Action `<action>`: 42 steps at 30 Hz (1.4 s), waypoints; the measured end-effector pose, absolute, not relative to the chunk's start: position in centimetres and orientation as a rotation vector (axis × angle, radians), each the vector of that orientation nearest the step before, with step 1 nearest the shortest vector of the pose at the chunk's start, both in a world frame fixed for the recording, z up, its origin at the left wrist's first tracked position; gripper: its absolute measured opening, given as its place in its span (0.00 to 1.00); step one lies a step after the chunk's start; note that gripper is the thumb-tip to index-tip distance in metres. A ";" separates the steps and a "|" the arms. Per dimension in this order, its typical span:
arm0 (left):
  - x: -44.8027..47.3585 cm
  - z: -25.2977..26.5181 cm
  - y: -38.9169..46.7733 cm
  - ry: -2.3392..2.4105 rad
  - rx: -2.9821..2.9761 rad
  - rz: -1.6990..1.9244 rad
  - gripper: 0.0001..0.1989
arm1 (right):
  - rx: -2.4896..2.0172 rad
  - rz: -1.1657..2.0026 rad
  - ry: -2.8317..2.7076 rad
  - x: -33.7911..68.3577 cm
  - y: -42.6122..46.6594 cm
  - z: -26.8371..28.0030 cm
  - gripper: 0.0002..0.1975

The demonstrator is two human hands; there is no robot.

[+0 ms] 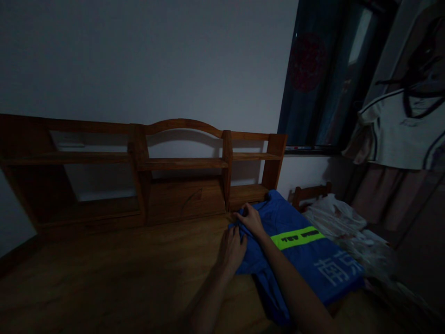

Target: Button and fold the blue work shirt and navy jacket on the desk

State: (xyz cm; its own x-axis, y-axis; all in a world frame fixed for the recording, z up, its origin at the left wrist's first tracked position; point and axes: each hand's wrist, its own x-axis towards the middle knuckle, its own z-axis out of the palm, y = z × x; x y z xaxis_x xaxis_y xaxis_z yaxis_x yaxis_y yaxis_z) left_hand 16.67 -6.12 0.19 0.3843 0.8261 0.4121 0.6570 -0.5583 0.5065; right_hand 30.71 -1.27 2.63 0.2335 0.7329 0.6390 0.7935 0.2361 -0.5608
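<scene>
A blue shirt [299, 260] with a bright yellow-green band and pale printed characters lies spread on the wooden desk [139, 273], at its right side. My left hand [232, 248] is closed on the shirt's left edge, where the cloth bunches up. Just beyond it, my right hand [251, 219] pinches the same bunched fabric near the shelf. Its forearm crosses over the shirt. Part of the gripped cloth is hidden under my fingers.
A wooden shelf unit [184, 163] runs along the back of the desk against the wall. To the right are a chair back [311, 192], plastic bags [337, 213] and a white top [399, 125] hanging near the dark window [323, 79].
</scene>
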 end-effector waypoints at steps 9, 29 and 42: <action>16.6 0.4 -6.2 1.318 2.413 0.949 0.19 | -1.526 -0.153 -1.478 30.9 -1.2 2.5 0.10; 17.0 -0.7 -5.5 1.304 2.457 0.967 0.21 | -1.430 -0.114 -1.596 31.1 -1.1 2.6 0.08; 16.7 0.2 -6.1 1.287 2.399 0.979 0.18 | -1.455 -0.209 -1.529 31.1 -1.8 3.0 0.08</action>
